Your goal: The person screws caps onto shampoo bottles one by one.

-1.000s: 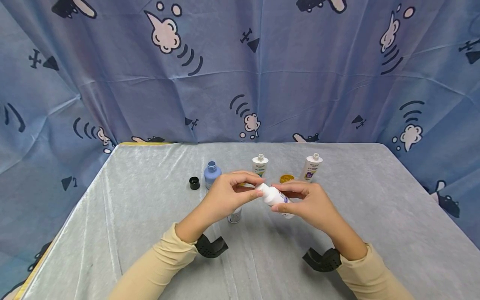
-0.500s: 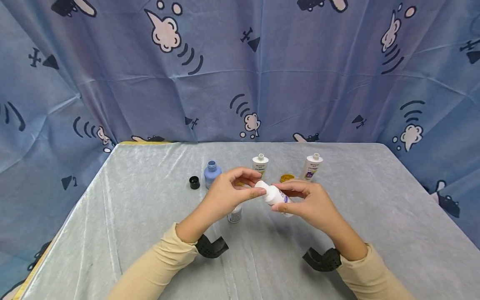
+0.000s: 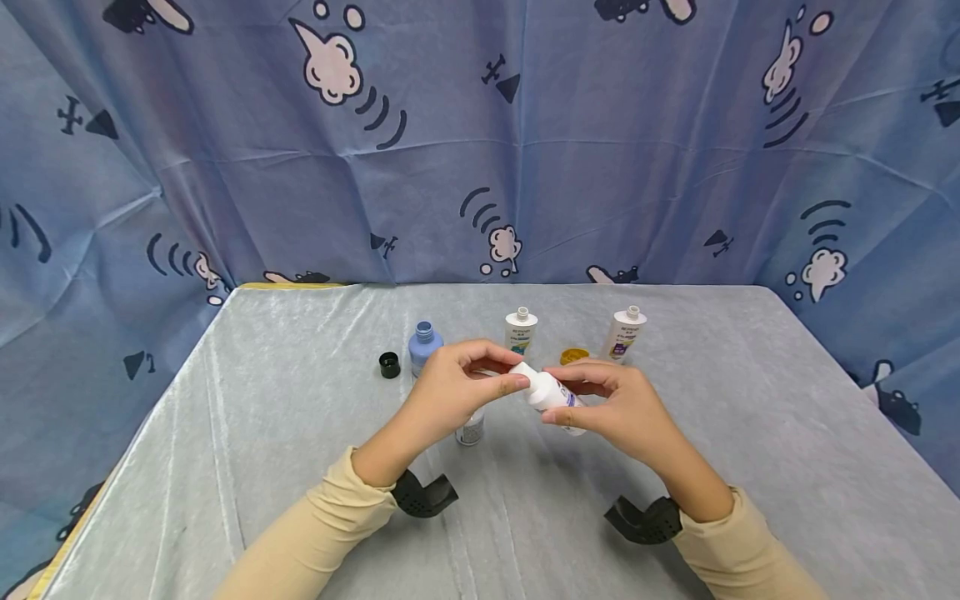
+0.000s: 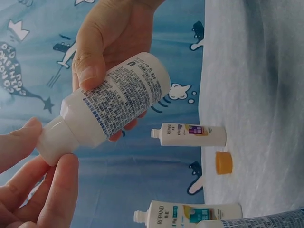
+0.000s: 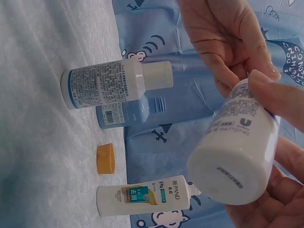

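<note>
A white bottle with dense printed text is held tilted above the table, its base toward the lower right in the head view. My right hand grips its body between thumb and fingers. The thumb and fingers of my left hand pinch its white cap, which sits on the neck. Below my left hand stands another white capped bottle, mostly hidden in the head view. Behind that hand is an uncapped blue bottle, with a black cap to its left.
Two uncapped white REPAND bottles stand farther back, one with a teal label and one with a purple label. A yellow cap lies between them; another yellow cap shows in the right wrist view. Grey cloth covers the table.
My left fingers lifted slightly off the cap half a second ago and now close on it again. The right hand and the bottle have hardly moved.
</note>
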The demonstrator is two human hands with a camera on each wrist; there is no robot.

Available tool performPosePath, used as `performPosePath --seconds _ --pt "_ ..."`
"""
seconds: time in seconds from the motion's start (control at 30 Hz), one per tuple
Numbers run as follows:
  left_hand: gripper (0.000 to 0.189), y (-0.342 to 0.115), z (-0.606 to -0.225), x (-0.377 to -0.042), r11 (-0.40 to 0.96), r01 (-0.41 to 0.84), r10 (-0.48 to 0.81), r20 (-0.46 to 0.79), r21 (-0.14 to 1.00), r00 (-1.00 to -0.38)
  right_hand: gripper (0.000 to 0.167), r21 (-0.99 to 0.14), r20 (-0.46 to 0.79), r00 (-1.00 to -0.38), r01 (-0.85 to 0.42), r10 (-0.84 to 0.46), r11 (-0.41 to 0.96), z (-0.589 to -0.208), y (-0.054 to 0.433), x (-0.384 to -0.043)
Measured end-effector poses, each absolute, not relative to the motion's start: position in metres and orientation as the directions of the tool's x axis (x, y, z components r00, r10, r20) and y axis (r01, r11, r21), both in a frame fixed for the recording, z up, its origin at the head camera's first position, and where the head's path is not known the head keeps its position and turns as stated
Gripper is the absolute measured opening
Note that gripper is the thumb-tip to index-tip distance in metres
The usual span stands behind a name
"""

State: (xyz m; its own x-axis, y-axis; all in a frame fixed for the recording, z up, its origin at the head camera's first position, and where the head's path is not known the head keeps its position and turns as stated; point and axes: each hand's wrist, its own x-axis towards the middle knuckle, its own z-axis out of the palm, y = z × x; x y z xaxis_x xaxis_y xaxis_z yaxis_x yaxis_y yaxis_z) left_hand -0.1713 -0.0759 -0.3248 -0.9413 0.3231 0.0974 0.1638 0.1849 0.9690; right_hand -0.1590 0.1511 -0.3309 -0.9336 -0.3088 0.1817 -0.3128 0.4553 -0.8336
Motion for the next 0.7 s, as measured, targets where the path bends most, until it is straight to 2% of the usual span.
performPosePath --seconds 0.7 --pt "0.027 -0.0776 -0.324 -0.1703 0.075 0.277 0.421 0.222 0.958 -0.88 0.038 -0.838 0.175 -0.928 -0.316 -0.329 0.445 -0.3283 0.1527 -0.1591"
